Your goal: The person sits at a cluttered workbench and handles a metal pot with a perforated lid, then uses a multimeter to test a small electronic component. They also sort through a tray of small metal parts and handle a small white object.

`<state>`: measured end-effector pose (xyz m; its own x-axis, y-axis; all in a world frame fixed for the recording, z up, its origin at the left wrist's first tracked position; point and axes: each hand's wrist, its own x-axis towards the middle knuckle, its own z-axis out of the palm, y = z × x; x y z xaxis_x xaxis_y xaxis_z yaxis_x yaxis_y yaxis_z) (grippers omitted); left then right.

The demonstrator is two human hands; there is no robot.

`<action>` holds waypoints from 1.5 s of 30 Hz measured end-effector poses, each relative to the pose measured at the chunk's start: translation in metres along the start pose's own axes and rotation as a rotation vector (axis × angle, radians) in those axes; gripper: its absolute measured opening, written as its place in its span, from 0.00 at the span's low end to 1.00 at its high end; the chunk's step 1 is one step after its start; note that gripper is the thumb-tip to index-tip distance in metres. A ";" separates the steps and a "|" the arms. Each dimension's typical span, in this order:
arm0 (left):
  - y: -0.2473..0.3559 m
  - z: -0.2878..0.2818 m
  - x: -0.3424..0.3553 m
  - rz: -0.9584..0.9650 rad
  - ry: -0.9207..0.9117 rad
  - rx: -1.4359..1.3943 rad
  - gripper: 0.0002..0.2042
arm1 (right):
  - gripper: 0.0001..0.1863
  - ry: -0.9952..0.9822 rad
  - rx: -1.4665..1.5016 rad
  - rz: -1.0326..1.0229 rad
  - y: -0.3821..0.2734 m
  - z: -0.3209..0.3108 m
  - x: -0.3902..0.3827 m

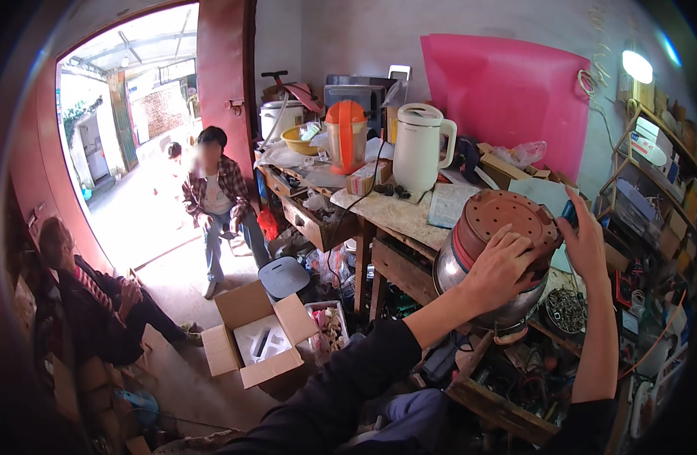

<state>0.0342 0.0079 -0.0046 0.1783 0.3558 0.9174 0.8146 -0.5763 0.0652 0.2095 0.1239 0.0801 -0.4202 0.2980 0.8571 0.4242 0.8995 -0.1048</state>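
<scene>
Head view, the only one here: the left hand (502, 265) is laid over the pot (445, 267), fingers loosely bent and a bit apart, reaching across the holed brown base (508, 214) that faces up; it isn't clenched round anything, more like pressed on top near the rim; the thumb side is partly hidden, so can't tell how firm that contact is. The right hand (589, 246) is just beside the pot's right edge, pointing up, grasping a blue handle (568, 211) between thumb and fingers; the gap there is narrow, only as wide as the handle; can't make out the far end of it.

The pot is steel with a reddish band, at the near right end of the bench (361, 199); what it rests on is hidden; a bowl (565, 311) of small metal bits is just beside it, under the right forearm; farther back on the bench there's a white jug (417, 152) and an orange-topped pitcher (347, 136); an open carton (271, 370) is on the floor to the left, with two seated people beyond.
</scene>
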 end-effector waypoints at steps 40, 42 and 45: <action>-0.001 -0.008 0.001 -0.046 -0.063 0.061 0.22 | 0.23 -0.124 0.039 0.244 0.019 0.098 0.087; -0.001 -0.009 0.002 -0.044 -0.067 0.061 0.22 | 0.24 -0.121 0.053 0.225 0.023 0.098 0.085; -0.002 -0.004 0.001 -0.040 -0.054 0.057 0.22 | 0.25 -0.149 0.079 0.164 0.031 0.098 0.086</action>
<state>0.0301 0.0064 -0.0023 0.1729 0.4179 0.8919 0.8517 -0.5183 0.0777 0.1079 0.2083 0.1014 -0.4667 0.4808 0.7423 0.4351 0.8555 -0.2807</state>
